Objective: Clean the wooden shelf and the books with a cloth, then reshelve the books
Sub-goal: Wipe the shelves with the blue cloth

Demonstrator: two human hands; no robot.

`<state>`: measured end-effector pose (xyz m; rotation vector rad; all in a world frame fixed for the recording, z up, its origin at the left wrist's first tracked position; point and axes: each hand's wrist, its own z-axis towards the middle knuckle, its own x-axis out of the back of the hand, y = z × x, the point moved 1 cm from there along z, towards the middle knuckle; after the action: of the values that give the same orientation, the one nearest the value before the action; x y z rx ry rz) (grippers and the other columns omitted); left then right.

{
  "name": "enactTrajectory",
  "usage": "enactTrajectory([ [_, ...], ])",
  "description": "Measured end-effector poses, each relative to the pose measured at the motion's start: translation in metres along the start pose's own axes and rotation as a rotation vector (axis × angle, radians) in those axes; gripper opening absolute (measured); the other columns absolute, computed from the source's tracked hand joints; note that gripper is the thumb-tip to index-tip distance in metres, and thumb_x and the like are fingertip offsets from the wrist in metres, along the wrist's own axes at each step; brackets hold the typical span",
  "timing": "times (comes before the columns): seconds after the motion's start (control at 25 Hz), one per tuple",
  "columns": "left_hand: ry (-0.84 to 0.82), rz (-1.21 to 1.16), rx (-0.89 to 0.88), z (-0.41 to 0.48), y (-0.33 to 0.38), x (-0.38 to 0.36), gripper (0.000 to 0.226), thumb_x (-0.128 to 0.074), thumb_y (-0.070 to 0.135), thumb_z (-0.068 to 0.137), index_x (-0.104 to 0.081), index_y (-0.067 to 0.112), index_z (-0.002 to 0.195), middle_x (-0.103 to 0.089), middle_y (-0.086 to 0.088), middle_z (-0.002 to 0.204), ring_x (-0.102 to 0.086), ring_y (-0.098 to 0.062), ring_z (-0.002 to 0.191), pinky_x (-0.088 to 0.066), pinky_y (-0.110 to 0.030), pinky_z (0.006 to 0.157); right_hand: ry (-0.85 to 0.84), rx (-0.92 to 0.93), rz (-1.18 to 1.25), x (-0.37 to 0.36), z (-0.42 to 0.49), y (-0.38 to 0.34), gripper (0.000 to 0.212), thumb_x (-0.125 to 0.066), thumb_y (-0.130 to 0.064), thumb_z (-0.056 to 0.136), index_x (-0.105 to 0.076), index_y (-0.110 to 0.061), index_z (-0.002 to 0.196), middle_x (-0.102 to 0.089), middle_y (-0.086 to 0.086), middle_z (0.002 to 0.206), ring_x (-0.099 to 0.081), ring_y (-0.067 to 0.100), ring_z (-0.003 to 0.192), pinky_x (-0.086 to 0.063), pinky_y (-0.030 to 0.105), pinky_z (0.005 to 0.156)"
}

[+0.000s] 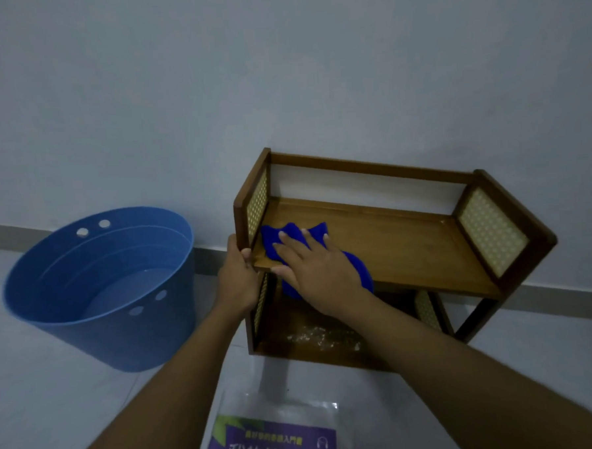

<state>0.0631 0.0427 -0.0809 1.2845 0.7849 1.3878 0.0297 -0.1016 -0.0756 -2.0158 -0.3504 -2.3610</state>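
Observation:
A small two-tier wooden shelf (402, 242) with woven side panels stands on the floor against the wall. A blue cloth (271, 241) lies on the left end of its top board, spilling over the front edge. My right hand (315, 268) presses flat on the cloth with fingers spread. My left hand (237, 279) grips the shelf's left side panel at its front edge, thumb on the board. A purple book (275, 441) in clear wrapping lies on the floor at the bottom of the view. The lower board shows whitish specks.
A blue plastic bucket (105, 334) holding some water stands on the floor left of the shelf. Pale floor tiles stretch around it, and a grey skirting strip runs along the wall behind.

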Motion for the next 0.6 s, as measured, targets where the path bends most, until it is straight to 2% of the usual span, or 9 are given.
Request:
enactTrajectory([
  [0.08, -0.004, -0.006, -0.025, 0.000, 0.000, 0.001, 0.026, -0.030, 0.016, 0.100, -0.038, 0.018, 0.125, -0.050, 0.014, 0.096, -0.050, -0.003, 0.086, -0.038, -0.019, 0.068, 0.006, 0.082, -0.047, -0.004, -0.001, 0.003, 0.055, -0.023, -0.047, 0.100, -0.021, -0.021, 0.149, -0.015, 0.003, 0.159, -0.018, 0.032, 0.145, -0.025, 0.054, 0.114],
  [0.16, -0.026, -0.012, -0.044, 0.000, 0.000, 0.003, 0.019, -0.031, 0.013, 0.099, -0.035, 0.023, 0.115, -0.048, 0.020, 0.091, -0.049, 0.004, 0.082, -0.037, -0.013, 0.066, 0.061, 0.131, -0.022, -0.007, -0.008, 0.010, 0.052, -0.037, -0.041, 0.098, -0.035, -0.017, 0.143, -0.031, 0.007, 0.154, -0.033, 0.032, 0.139, -0.036, 0.051, 0.109],
  [0.28, -0.072, -0.026, -0.052, 0.003, -0.006, 0.007, 0.016, -0.027, 0.015, 0.101, -0.033, 0.024, 0.113, -0.049, 0.017, 0.093, -0.052, -0.001, 0.084, -0.044, -0.019, 0.069, 0.178, 0.189, 0.101, -0.009, -0.033, 0.031, 0.050, -0.061, -0.027, 0.089, -0.047, -0.017, 0.136, -0.048, 0.003, 0.143, -0.049, 0.023, 0.129, -0.043, 0.042, 0.105],
  [0.36, -0.115, -0.042, -0.053, 0.005, -0.011, 0.008, 0.016, -0.024, 0.016, 0.102, -0.033, 0.023, 0.114, -0.050, 0.011, 0.097, -0.055, -0.009, 0.088, -0.048, -0.027, 0.074, 0.202, 0.172, 0.252, -0.004, -0.046, 0.047, 0.046, -0.065, -0.018, 0.088, -0.052, -0.018, 0.132, -0.053, -0.002, 0.139, -0.051, 0.012, 0.125, -0.041, 0.034, 0.106],
  [0.44, -0.132, -0.061, -0.040, 0.007, -0.013, 0.010, 0.017, -0.023, 0.016, 0.102, -0.034, 0.020, 0.115, -0.051, 0.007, 0.099, -0.055, -0.014, 0.091, -0.049, -0.030, 0.077, 0.196, 0.006, 0.485, 0.005, -0.044, 0.054, 0.036, -0.058, -0.013, 0.092, -0.057, -0.021, 0.127, -0.059, -0.005, 0.130, -0.051, 0.003, 0.118, -0.043, 0.024, 0.100],
  [0.48, -0.134, -0.069, -0.035, 0.007, -0.013, 0.010, 0.017, -0.023, 0.016, 0.102, -0.034, 0.020, 0.115, -0.051, 0.006, 0.100, -0.056, -0.014, 0.092, -0.049, -0.029, 0.076, 0.213, -0.124, 0.638, 0.012, -0.037, 0.053, 0.031, -0.054, -0.013, 0.094, -0.059, -0.024, 0.123, -0.064, -0.005, 0.121, -0.056, 0.002, 0.108, -0.046, 0.020, 0.090],
  [0.56, -0.132, -0.085, -0.027, 0.008, -0.013, 0.009, 0.017, -0.024, 0.016, 0.102, -0.035, 0.021, 0.114, -0.052, 0.006, 0.100, -0.056, -0.014, 0.091, -0.048, -0.025, 0.073, 0.311, -0.355, 0.902, 0.033, -0.016, 0.045, 0.026, -0.047, -0.013, 0.098, -0.059, -0.030, 0.113, -0.068, -0.004, 0.094, -0.063, 0.004, 0.078, -0.047, 0.023, 0.069],
  [0.6, -0.127, -0.096, -0.029, 0.008, -0.012, 0.009, 0.016, -0.025, 0.016, 0.102, -0.036, 0.020, 0.113, -0.052, 0.006, 0.100, -0.057, -0.013, 0.091, -0.047, -0.022, 0.071, 0.377, -0.411, 0.984, 0.047, 0.000, 0.040, 0.027, -0.045, -0.010, 0.098, -0.058, -0.030, 0.110, -0.066, -0.002, 0.085, -0.061, 0.006, 0.068, -0.045, 0.025, 0.064],
])
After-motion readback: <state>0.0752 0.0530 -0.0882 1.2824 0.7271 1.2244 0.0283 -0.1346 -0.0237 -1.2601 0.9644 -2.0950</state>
